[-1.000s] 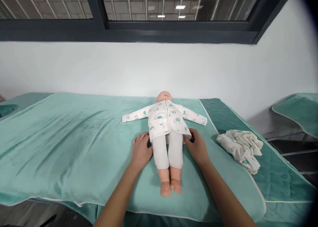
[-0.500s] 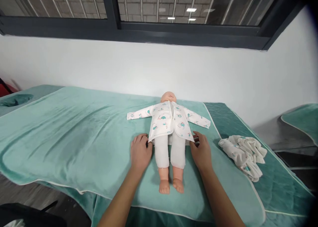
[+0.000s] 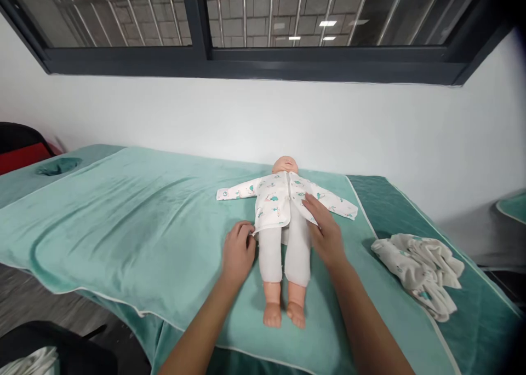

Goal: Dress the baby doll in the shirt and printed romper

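A baby doll (image 3: 272,304) lies on its back, feet toward me, arms spread out. It wears a white baby jacket (image 3: 272,202) with a green print, its front panels meeting at the chest and parting lower down. White cloth covers the doll's legs to the shins. At the jacket's lower left corner, my left hand (image 3: 239,253) is closed, thumb and fingers pinching the hem. My right hand (image 3: 326,232) rests on the jacket's right front panel, fingers stretched out and lying flat, covering part of that panel.
A crumpled printed white garment (image 3: 421,271) lies to the right on the green-covered bed (image 3: 164,227). Behind it rises a white wall with a dark window frame (image 3: 329,65). A black bin-like container (image 3: 61,345) holding white cloth stands at lower left; a red and black object (image 3: 24,153) is far left.
My right hand has moved from the jacket's lower right corner up onto its front panel, and the panels sit closer together. My left hand stays at the hem. The view has shifted slightly.
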A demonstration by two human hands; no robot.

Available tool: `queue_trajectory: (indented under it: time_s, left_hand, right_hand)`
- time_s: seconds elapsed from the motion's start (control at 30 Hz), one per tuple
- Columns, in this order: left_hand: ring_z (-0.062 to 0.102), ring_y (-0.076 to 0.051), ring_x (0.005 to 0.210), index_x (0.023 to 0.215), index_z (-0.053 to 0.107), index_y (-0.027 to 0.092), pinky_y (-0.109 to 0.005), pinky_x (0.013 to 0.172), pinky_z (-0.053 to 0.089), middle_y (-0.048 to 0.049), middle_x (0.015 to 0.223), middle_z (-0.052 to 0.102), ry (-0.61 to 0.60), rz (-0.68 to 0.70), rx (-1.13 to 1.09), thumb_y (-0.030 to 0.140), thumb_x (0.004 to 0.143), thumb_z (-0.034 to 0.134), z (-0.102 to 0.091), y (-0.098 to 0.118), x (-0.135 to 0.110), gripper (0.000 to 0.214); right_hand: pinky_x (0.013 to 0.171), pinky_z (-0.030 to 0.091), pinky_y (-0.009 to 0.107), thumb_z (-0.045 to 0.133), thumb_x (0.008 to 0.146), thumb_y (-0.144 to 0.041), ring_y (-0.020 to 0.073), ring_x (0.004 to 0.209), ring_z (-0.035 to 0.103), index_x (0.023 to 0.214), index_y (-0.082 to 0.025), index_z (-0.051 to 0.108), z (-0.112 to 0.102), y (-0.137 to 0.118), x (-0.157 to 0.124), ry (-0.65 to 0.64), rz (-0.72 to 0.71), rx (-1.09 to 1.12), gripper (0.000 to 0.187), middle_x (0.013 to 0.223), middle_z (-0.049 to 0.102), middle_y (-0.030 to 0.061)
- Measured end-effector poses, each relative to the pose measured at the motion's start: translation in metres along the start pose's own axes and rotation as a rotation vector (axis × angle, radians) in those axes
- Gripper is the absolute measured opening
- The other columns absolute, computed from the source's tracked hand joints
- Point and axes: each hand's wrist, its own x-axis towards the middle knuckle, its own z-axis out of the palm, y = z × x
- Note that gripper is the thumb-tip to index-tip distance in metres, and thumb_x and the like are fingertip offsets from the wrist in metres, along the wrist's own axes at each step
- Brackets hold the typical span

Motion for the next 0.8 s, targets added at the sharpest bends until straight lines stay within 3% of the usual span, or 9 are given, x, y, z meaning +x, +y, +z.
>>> queue_trajectory:
  time_s: [0.13,0.3,0.37,0.43,0.5,0.6,0.67,0.8]
  left_hand:
    - [0.058,-0.021,0.103,0.092,0.055,0.022,-0.037,0.089,0.045,-0.0047,0.110,0.063,0.002,-0.037,-0.068,0.010,0.086,0.047,-0.001,0.001,0.001,0.016]
    - [0.057,-0.020,0.101,0.086,0.051,0.022,-0.036,0.089,0.045,-0.0043,0.108,0.062,0.026,-0.081,-0.173,0.005,0.079,0.045,-0.001,0.000,0.001,0.020]
    - [0.057,-0.019,0.102,0.086,0.051,0.022,-0.035,0.090,0.044,-0.0042,0.108,0.062,0.039,-0.096,-0.226,0.001,0.074,0.043,-0.001,0.000,-0.001,0.025]
    - [0.058,-0.018,0.103,0.087,0.052,0.022,-0.035,0.091,0.044,-0.0045,0.109,0.062,0.058,-0.118,-0.282,0.000,0.073,0.041,-0.001,-0.001,-0.001,0.028]
    - [0.059,-0.018,0.103,0.091,0.055,0.021,-0.034,0.091,0.045,-0.0053,0.109,0.063,0.075,-0.166,-0.350,0.004,0.078,0.043,-0.001,-0.002,0.001,0.024]
    - [0.061,-0.020,0.102,0.101,0.061,0.021,-0.035,0.092,0.046,-0.0065,0.109,0.066,0.078,-0.319,-0.504,0.024,0.088,0.052,0.002,-0.003,0.015,0.016]
    - [0.063,-0.021,0.101,0.106,0.064,0.020,-0.035,0.091,0.048,-0.0074,0.110,0.069,0.057,-0.457,-0.665,0.037,0.087,0.059,0.006,-0.002,0.032,0.026]
    - [0.068,-0.023,0.098,0.111,0.067,0.016,-0.035,0.086,0.053,-0.0113,0.112,0.072,-0.131,-0.661,-1.116,0.046,0.080,0.069,0.021,-0.001,0.071,0.042]
  right_hand:
    - [0.121,0.022,0.053,0.044,0.097,-0.018,0.0224,0.145,0.032,0.145,-0.034,0.045,0.000,-0.001,-0.007,-0.185,-0.049,0.006,0.050,0.151,0.045,-0.0003]
    - [0.121,0.020,0.054,0.047,0.098,-0.021,0.0233,0.145,0.034,0.135,-0.032,0.058,-0.006,-0.012,-0.027,-0.189,0.047,0.117,0.040,0.147,0.051,0.0009]
    - [0.120,0.023,0.053,0.048,0.097,-0.024,0.0244,0.143,0.037,0.126,-0.029,0.065,-0.008,-0.016,-0.032,-0.146,0.124,0.243,0.033,0.142,0.056,0.0027]
    - [0.117,0.029,0.052,0.051,0.096,-0.029,0.0258,0.138,0.045,0.117,-0.026,0.069,-0.006,-0.017,-0.035,-0.021,0.271,0.371,0.028,0.139,0.059,0.0051]
    - [0.114,0.034,0.052,0.056,0.094,-0.035,0.0266,0.132,0.051,0.116,-0.024,0.068,-0.003,-0.010,-0.035,0.177,0.500,0.464,0.028,0.137,0.060,0.0071]
    - [0.113,0.038,0.050,0.068,0.084,-0.038,0.0255,0.125,0.057,0.115,-0.021,0.065,0.003,0.014,-0.027,0.428,0.859,0.660,0.036,0.130,0.064,0.0079]
    - [0.112,0.042,0.045,0.072,0.078,-0.035,0.0233,0.120,0.060,0.106,-0.020,0.064,0.008,0.033,-0.016,0.463,0.990,0.864,0.033,0.122,0.068,0.0076]
    - [0.103,0.052,0.041,0.065,0.080,-0.037,0.0222,0.109,0.066,0.096,-0.020,0.065,0.021,0.059,0.010,0.329,1.012,1.056,0.023,0.106,0.072,0.0069]
